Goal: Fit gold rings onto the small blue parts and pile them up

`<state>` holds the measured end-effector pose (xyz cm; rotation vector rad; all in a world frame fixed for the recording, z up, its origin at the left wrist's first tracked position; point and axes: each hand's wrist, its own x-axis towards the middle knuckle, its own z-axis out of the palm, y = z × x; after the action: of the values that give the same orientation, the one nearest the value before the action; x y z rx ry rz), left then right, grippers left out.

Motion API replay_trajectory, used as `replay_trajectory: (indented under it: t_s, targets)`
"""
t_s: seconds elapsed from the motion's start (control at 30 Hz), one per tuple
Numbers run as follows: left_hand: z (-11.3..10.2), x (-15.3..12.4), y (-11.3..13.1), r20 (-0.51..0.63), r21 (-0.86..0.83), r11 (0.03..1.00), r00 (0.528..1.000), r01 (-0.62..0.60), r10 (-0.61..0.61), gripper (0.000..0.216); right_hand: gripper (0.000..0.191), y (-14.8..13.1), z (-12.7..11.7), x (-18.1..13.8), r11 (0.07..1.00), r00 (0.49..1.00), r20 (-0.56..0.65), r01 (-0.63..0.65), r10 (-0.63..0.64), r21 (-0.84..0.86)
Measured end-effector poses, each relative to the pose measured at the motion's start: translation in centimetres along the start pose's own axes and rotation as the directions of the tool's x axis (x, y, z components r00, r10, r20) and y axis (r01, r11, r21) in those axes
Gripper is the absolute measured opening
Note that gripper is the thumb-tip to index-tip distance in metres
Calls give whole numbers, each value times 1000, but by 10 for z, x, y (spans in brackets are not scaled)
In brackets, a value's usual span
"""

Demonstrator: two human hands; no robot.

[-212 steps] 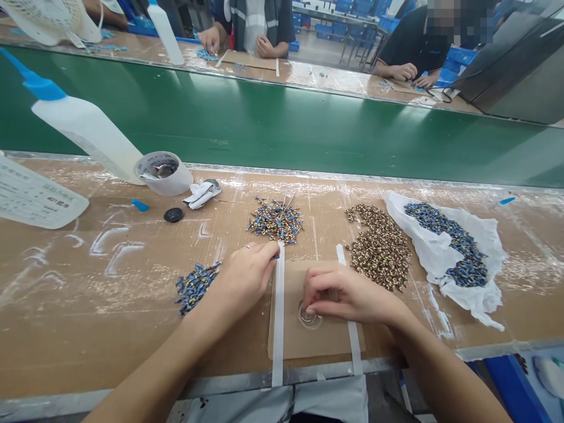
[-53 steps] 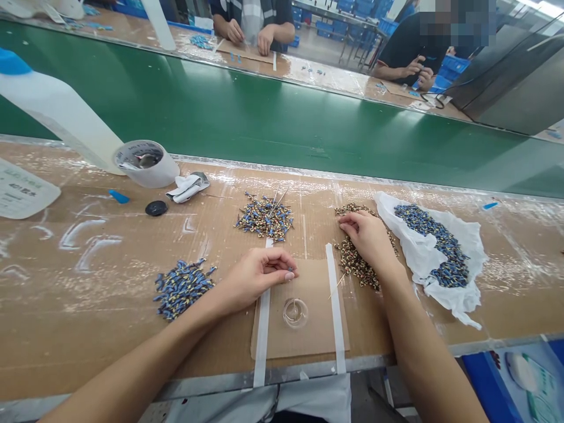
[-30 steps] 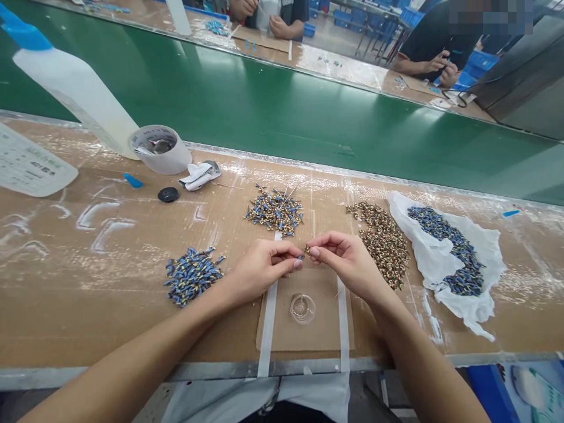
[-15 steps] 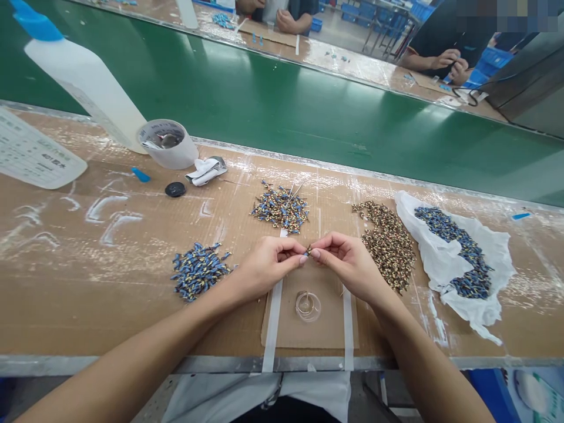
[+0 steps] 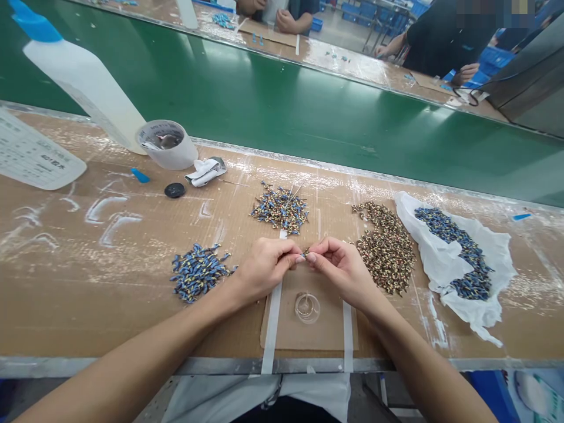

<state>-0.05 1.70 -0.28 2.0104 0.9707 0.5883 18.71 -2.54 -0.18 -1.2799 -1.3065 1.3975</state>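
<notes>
- Over a brown cardboard pad (image 5: 282,329) taped to the desk (image 5: 66,311), both hands are doing fiddly fingertip work right in the middle.
- Left hand (image 5: 267,268) and right hand (image 5: 341,273) are each closed in a tight pinch, meeting at a tiny blue-and-gold part (image 5: 305,253). It's too small to tell which bit each one has.
- Just below the hands, a clear round plastic dish (image 5: 307,308) sits on the pad.
- Nearest the left hand is a heap of blue-and-gold pieces (image 5: 198,273), with a looser blue-and-gold pile with thin wire ends (image 5: 279,208) up ahead.
- By the right hand there's a big heap of small brown-and-gold rings (image 5: 386,249), then a blue heap (image 5: 452,252) on a crumpled white plastic bag (image 5: 434,276).
- Step-wise, it looks like a small-parts hand-assembly job, with one piece being worked between the fingertips.
- Further left are a white plastic bottle with a blue nozzle (image 5: 77,79) and a white tape roll (image 5: 176,158).
- On the white printed sheet (image 5: 35,155), I can only make out "401"; the rest is too small to read.
</notes>
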Motion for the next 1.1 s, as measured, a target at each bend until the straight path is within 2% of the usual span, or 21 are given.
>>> replay_trajectory:
  t_s: [0.3,0.53,0.7,0.8,0.97,1.1]
  targets:
    - [-1,-3,-2,72,264,959,994,-102,86,21,24,10,2,0,998,998,58,18,-15,-61]
    - [-3,-3,3,80,129,990,996,-52,42,20,27,6,2,1,1000,995,104,0,1,-7]
    - [-7,-3,11,30,35,998,999,-46,45,16,21,1,-1,0,998,999,44,23,-25,58]
    - [-9,-2,11,62,-3,1000,998,-28,28,13,20,3,-3,1,998,1000,11,13,-14,56]
    - [-8,-1,9,126,96,992,990,-78,65,19,21,6,-1,2,999,1000,-2,9,-9,42]
    - [-5,-2,6,134,141,983,986,-115,96,28,22,4,1,2,998,1000,9,-18,18,54]
